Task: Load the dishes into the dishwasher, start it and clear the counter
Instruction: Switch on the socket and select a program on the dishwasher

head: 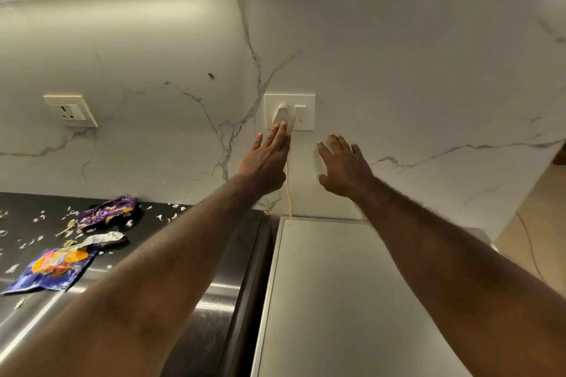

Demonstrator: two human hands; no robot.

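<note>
The left forearm [153, 269] and right forearm [444, 254] reach up toward the wall socket [303, 119]. Well left of and below the socket, the dark counter [36, 203] carries a blue snack packet [52, 269], a purple wrapper [107, 211] and white scraps. The left hand [266, 159], its fingers straight and together, touches the white plug [282, 113] in the socket. Just below and right of the socket, the right hand [343, 165] is spread flat at the wall. A white appliance top [337, 285] lies directly under the socket.

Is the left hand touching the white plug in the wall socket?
Touching. In the head view the left hand lays straight fingers on the white plug, no gap visible.
</note>
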